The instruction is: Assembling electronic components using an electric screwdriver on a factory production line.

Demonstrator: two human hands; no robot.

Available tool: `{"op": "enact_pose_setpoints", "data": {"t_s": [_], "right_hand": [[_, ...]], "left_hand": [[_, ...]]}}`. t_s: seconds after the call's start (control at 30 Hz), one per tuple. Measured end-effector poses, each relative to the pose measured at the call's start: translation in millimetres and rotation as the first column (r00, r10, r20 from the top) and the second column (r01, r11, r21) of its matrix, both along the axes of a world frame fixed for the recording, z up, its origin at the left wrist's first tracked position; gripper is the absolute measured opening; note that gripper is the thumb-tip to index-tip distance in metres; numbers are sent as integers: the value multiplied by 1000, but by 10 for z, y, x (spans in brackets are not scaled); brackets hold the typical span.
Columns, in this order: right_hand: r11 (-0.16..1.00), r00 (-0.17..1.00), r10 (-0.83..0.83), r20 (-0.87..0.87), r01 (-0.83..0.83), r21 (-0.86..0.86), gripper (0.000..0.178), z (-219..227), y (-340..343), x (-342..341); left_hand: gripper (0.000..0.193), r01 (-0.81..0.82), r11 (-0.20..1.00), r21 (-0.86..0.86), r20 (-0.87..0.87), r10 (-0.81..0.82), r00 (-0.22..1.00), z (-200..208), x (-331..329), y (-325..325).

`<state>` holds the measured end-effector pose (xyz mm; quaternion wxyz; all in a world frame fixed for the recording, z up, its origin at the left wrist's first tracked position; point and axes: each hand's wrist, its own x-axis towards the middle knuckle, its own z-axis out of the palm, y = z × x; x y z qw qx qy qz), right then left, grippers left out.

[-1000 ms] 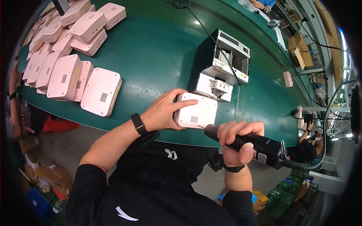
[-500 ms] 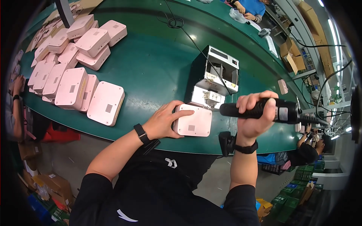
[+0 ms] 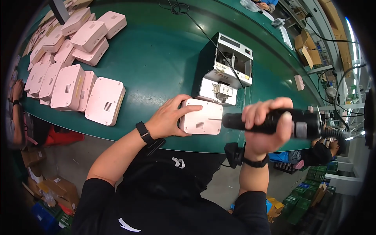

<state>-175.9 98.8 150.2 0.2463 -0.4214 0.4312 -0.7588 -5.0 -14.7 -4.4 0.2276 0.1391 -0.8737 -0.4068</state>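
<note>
My left hand (image 3: 166, 116) holds a white plastic box (image 3: 209, 109) near the table's front edge. Its thumb lies on the box's upper face and the fingers wrap the left side. That face has screw holes at the corners and a small slotted vent. In my right hand (image 3: 266, 137) is a black electric screwdriver (image 3: 305, 119), held sideways and slightly blurred. Its thin bit points left over the right part of the box; whether it touches cannot be made out. Just behind the box stands a black and silver screw feeder (image 3: 205, 56) with a metal pickup block (image 3: 223, 91).
Several similar white boxes (image 3: 105, 100) are piled on the green table (image 3: 152, 62) at left. A black cable (image 3: 203, 33) hangs across the feeder. Another white piece (image 3: 299, 82) lies at right. Other people work at the far bench and both sides.
The screwdriver has moved from beside the feeder's pickup block toward me, and its bit now shows over the box. My left hand keeps its hold. The whole view has shifted slightly.
</note>
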Motion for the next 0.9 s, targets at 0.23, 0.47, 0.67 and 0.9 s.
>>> {"op": "enact_pose_setpoints", "data": {"t_s": [0.23,0.47,0.67,0.9], "right_hand": [[998,1000,21,-3,-21,58,56,123,346,378],[991,982,110,-152,-120,-61,56,-37,240,475],[978,964,207,-164,-210,0,58,-106,87,475],[959,944,283,-169,-273,80,55,-274,5,563]], "left_hand": [[84,-4,1000,0,-7,4,1000,-43,-8,11],[80,-10,1000,-21,-69,8,998,-53,-25,7],[80,-20,1000,-3,-60,20,998,-51,-12,-9],[79,-32,999,27,-83,34,996,-79,0,-3]]}}
